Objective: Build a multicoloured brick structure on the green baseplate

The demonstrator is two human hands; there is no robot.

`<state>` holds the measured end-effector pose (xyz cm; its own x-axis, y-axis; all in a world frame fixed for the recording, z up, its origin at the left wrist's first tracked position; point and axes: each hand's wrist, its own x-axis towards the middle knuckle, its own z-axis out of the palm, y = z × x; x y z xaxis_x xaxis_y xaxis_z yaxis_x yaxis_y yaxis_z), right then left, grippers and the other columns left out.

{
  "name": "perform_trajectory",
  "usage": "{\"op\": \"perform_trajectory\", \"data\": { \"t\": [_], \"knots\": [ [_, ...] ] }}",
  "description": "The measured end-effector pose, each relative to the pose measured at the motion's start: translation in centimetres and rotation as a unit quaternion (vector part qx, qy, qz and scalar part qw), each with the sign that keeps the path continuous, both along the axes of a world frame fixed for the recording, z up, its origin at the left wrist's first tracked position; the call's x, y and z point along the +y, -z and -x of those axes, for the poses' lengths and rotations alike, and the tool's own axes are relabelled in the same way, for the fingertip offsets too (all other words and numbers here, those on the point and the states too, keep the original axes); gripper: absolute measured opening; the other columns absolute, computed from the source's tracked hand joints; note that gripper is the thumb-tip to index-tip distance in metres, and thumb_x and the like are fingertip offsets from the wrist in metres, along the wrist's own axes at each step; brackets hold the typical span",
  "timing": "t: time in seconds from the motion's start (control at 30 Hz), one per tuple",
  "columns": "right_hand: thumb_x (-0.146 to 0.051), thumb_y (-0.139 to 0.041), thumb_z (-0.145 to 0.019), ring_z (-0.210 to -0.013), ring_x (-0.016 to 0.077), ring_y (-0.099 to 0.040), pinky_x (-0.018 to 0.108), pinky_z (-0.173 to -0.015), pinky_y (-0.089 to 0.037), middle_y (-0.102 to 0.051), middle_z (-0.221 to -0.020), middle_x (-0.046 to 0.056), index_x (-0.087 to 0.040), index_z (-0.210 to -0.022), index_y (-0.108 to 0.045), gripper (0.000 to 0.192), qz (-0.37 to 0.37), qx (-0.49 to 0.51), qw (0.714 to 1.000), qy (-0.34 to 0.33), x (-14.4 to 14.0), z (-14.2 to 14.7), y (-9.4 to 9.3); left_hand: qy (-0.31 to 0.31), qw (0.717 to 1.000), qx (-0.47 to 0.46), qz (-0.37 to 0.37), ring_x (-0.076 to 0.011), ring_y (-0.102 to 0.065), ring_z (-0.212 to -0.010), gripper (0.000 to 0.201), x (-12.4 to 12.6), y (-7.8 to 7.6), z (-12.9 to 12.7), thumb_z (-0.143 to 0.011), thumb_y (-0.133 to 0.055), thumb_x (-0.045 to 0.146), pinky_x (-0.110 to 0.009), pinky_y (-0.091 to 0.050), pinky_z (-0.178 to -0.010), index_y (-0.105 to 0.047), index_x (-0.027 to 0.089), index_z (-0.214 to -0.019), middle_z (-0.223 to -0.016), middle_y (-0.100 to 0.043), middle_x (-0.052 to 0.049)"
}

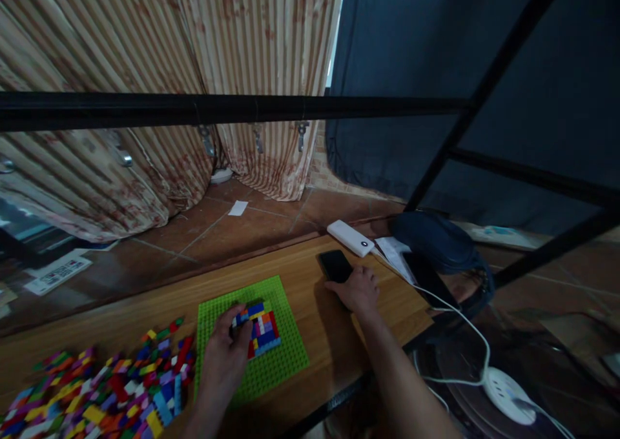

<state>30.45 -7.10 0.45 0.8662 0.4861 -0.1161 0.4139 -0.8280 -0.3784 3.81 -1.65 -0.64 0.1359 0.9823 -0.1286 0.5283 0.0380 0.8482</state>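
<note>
Loose pile of coloured bricks (97,394) at the near left of the wooden table (314,323), mixed colours, some touching the left edge of the green baseplate (281,355). Left hand (223,355) rests palm down on the baseplate, fingers curled, fingertips on the left side of the small brick block (261,329) built on the plate; cannot tell if it pinches a brick or just presses. Block is blue, red, yellow, purple, white, sits about mid-plate. Right hand (356,290) lies further right on the table, palm down, fingers loosely spread, fingertips on the near edge of a black phone (335,265) lying flat. Just beyond the phone, a white power bank (349,237) at the table's far edge, cable (460,310) running right and down to a white power strip (506,394) on the floor. Dark blue bag (436,242) at the table's far right corner, papers (394,252) beside it. Black metal bar (194,108) crosses the view. Behind: tiled floor (217,226), striped beige curtain (169,51), dark blue curtain (436,71).
</note>
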Motion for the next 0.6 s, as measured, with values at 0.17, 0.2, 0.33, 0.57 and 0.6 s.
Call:
{"op": "perform_trajectory", "data": {
  "t": [0.17, 0.2, 0.33, 0.57, 0.6],
  "knots": [
    [-0.051, -0.076, -0.061, -0.125, 0.0399, -0.045, 0.051, -0.095, -0.04, -0.05, -0.132, 0.024, -0.01, -0.128, -0.05, 0.082, -0.007, 0.005, 1.0, 0.009, 0.1, 0.0, -0.2, 0.003, 1.0, -0.015, 0.001, -0.0272, -0.061, -0.108, 0.057, 0.1, 0.4, 0.1, -0.074, -0.052, 0.047, -0.041, -0.047, -0.098, -0.062, 0.018, -0.122, -0.124, -0.062, -0.011],
    [-0.05, -0.077, -0.061, -0.125, 0.0399, -0.046, 0.051, -0.095, -0.04, -0.05, -0.131, 0.024, -0.01, -0.128, -0.05, 0.082, -0.009, 0.005, 1.0, 0.01, 0.0, 0.0, -0.2, 0.004, 1.0, -0.015, -0.001, -0.0272, -0.061, -0.108, 0.057, 0.1, 0.4, 0.1, -0.074, -0.052, 0.047, -0.041, -0.047, -0.098, -0.062, 0.018, -0.122, -0.123, -0.062, -0.011],
    [-0.051, -0.077, -0.061, -0.126, 0.0396, -0.045, 0.05, -0.097, -0.04, -0.049, -0.133, 0.024, -0.01, -0.13, -0.05, 0.084, -0.011, 0.006, 1.0, 0.001, -0.1, 0.1, -0.2, 0.003, 1.0, -0.008, -0.005, -0.0266, -0.062, -0.106, 0.055, 0.0, 0.3, 0.0, -0.075, -0.052, 0.047, -0.042, -0.047, -0.097, -0.063, 0.017, -0.12, -0.121, -0.063, -0.012],
    [-0.064, -0.075, -0.057, -0.122, 0.0406, -0.05, 0.049, -0.093, -0.044, -0.054, -0.13, 0.024, -0.01, -0.126, -0.056, 0.089, -0.043, 0.01, 0.999, -0.025, -0.6, -1.9, 1.0, 0.001, 1.0, -0.01, -0.014, -0.0265, -0.062, -0.109, 0.052, 0.0, 0.2, 0.0, -0.074, -0.053, 0.044, -0.04, -0.047, -0.099, -0.063, 0.017, -0.118, -0.12, -0.064, -0.012],
    [-0.063, -0.075, -0.057, -0.119, 0.0393, -0.053, 0.047, -0.091, -0.045, -0.058, -0.126, 0.023, -0.011, -0.122, -0.059, 0.085, -0.066, 0.004, 0.997, -0.035, -0.8, -2.5, 1.3, 0.003, 1.0, -0.012, -0.015, -0.0265, -0.062, -0.109, 0.052, 0.0, 0.2, 0.0, -0.074, -0.053, 0.044, -0.04, -0.047, -0.099, -0.064, 0.017, -0.118, -0.12, -0.065, -0.011]
  ]
}}
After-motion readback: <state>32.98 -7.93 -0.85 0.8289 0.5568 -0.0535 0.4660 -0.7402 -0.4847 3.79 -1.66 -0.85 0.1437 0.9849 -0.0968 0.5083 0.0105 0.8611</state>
